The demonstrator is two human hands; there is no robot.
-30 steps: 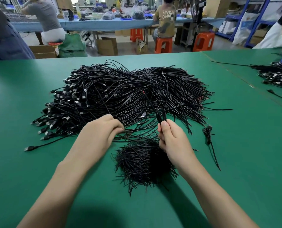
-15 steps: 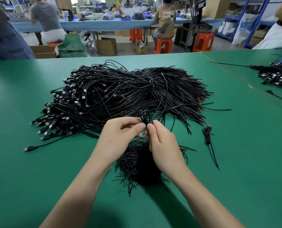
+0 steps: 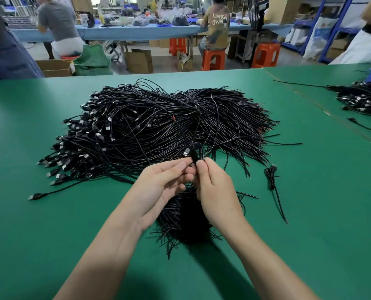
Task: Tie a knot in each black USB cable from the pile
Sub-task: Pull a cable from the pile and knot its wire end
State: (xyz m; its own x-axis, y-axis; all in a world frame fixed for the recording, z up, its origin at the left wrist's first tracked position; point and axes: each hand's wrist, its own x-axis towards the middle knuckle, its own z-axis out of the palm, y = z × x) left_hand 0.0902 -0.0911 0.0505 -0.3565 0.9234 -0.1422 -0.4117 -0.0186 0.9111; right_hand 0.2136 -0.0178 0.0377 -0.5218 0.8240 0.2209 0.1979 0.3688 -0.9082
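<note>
A big pile of black USB cables lies on the green table, plugs to the left, bare ends to the right. My right hand pinches a small loop of one black cable just in front of the pile. The free end of that cable rises up and left over the pile. My left hand is beside it, palm turned up, fingertips at the same cable below the loop. A smaller heap of knotted cables lies under both hands, partly hidden by them.
One knotted cable lies alone to the right of my hands. A second cable pile sits at the far right. A loose plug juts out front left. People sit at a blue bench beyond the table.
My left hand came from the pile's front edge over to my right hand and now touches the looped cable. The cable's free end has swung up over the pile.
</note>
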